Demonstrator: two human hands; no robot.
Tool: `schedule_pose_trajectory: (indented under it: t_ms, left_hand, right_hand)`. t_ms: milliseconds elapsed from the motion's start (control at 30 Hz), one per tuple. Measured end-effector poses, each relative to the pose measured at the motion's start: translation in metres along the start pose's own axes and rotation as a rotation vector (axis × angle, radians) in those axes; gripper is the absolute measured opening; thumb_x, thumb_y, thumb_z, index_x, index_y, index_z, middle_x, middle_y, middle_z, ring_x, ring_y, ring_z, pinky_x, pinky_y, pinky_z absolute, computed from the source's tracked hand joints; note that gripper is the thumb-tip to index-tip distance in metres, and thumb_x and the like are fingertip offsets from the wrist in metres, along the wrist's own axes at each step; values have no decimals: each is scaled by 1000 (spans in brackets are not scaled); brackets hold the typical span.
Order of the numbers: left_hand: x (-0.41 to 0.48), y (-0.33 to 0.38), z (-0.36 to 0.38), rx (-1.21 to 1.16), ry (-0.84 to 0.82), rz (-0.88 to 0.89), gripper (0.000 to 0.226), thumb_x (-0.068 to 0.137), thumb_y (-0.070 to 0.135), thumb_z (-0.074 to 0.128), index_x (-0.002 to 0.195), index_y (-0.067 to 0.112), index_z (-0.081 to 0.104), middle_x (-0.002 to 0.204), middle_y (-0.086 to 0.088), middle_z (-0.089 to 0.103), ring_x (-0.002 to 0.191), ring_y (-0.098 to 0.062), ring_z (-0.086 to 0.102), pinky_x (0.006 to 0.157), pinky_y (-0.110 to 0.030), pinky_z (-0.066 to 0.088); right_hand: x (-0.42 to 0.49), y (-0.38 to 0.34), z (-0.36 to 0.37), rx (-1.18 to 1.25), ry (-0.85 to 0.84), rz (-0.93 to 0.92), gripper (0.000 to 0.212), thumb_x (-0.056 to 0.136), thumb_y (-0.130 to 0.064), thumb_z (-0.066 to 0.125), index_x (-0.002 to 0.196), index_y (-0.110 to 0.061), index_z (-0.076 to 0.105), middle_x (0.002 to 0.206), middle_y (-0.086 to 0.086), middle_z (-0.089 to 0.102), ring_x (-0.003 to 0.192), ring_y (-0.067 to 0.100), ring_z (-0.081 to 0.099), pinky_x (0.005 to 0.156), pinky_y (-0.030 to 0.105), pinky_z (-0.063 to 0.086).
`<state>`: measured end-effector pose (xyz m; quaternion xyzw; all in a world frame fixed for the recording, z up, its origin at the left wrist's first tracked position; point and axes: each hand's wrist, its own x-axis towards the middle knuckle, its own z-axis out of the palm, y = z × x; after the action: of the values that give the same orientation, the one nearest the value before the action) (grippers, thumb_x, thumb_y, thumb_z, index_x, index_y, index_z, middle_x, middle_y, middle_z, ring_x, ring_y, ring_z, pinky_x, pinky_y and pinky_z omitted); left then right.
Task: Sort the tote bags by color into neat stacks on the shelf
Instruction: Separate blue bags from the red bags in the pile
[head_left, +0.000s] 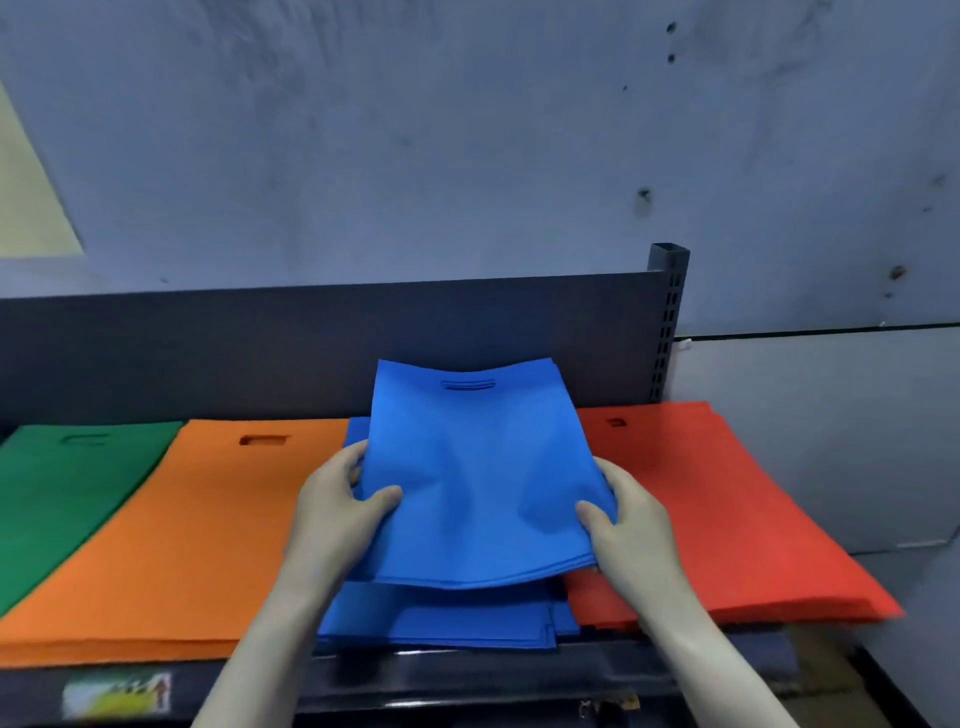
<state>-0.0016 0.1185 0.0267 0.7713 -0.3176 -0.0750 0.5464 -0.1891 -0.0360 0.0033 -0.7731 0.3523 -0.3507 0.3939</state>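
A bundle of blue tote bags (478, 467) hangs raised above the blue stack (441, 616) on the shelf. My left hand (343, 509) grips the bundle's left edge, thumb on top. My right hand (628, 525) grips its right edge the same way. The bundle sags in the middle, its handle slot at the far end. An orange stack (197, 530) lies to the left of the blue stack, a green stack (57, 493) at the far left, and a red stack (717, 509) to the right.
The dark shelf back panel (260, 353) rises behind the stacks, with a slotted upright post (670, 312) at its right end. The shelf's front rail (467, 680) carries a small sticker (117, 693). A blue-grey wall (467, 130) stands behind.
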Motion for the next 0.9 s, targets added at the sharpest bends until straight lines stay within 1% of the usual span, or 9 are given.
schedule_pose_trajectory:
  t_ms: [67, 133, 167, 233, 300, 367, 533, 667, 900]
  left_hand:
    - [3, -7, -23, 19, 40, 25, 44, 81, -4, 64, 105, 33, 59, 94, 26, 62, 85, 15, 57, 59, -3, 44]
    - [6, -21, -43, 52, 64, 24, 44, 83, -2, 64, 108, 33, 59, 94, 25, 62, 81, 17, 56, 58, -3, 43]
    - [7, -30, -52, 78, 65, 5, 44, 83, -1, 64, 108, 34, 59, 94, 25, 62, 82, 13, 58, 59, -6, 44]
    - [11, -52, -62, 171, 33, -60, 41, 82, 5, 66, 102, 41, 59, 94, 24, 64, 89, 2, 62, 67, -21, 50]
    - [13, -74, -65, 293, -58, -133, 33, 79, 14, 66, 92, 44, 61, 95, 19, 69, 90, -7, 65, 74, -35, 54]
    - [14, -89, -63, 368, -131, -191, 22, 79, 22, 65, 92, 39, 65, 95, 14, 71, 86, -11, 66, 75, -37, 55]
    - [19, -98, -57, 401, -198, -179, 21, 82, 27, 60, 98, 40, 62, 92, 18, 67, 84, -10, 64, 69, -31, 52]
    - [24, -100, -54, 464, -230, -156, 17, 82, 29, 60, 98, 36, 61, 92, 16, 66, 84, -13, 63, 63, -28, 48]
    - [29, -103, -55, 530, -249, -111, 20, 77, 32, 62, 97, 30, 63, 97, 12, 68, 86, -17, 64, 68, -33, 54]
  right_hand:
    - [-1, -12, 19, 27, 12, -21, 44, 86, 5, 56, 125, -15, 58, 106, -14, 60, 102, 4, 55, 71, -7, 34]
    - [-5, -20, 38, 43, -5, -17, 44, 86, 4, 55, 124, -20, 58, 107, -15, 62, 102, 4, 58, 74, -6, 37]
    - [-8, -21, 48, 49, -32, 2, 44, 86, 2, 56, 121, -25, 58, 107, -17, 63, 101, 4, 59, 76, -1, 41]
    - [-15, -18, 64, 7, -95, 58, 41, 85, -3, 58, 110, -35, 58, 100, -20, 65, 94, 6, 63, 78, 21, 54]
    - [-20, -10, 76, -135, -136, 110, 33, 83, -10, 61, 110, -28, 61, 102, -14, 67, 98, 15, 64, 82, 31, 51]
    - [-23, -4, 81, -285, -117, 159, 29, 83, -16, 62, 113, -15, 61, 108, -4, 67, 105, 22, 61, 86, 31, 46]
    - [-21, -1, 83, -450, -70, 182, 8, 83, -22, 59, 89, -18, 59, 87, -3, 67, 87, 23, 62, 72, 32, 47]
    - [-17, 1, 88, -642, -62, 198, 10, 84, -23, 55, 90, -15, 56, 92, 3, 66, 95, 30, 61, 70, 33, 44]
    - [-20, -4, 98, -748, -49, 237, 8, 85, -19, 52, 88, -11, 52, 92, 6, 63, 91, 34, 59, 66, 34, 42]
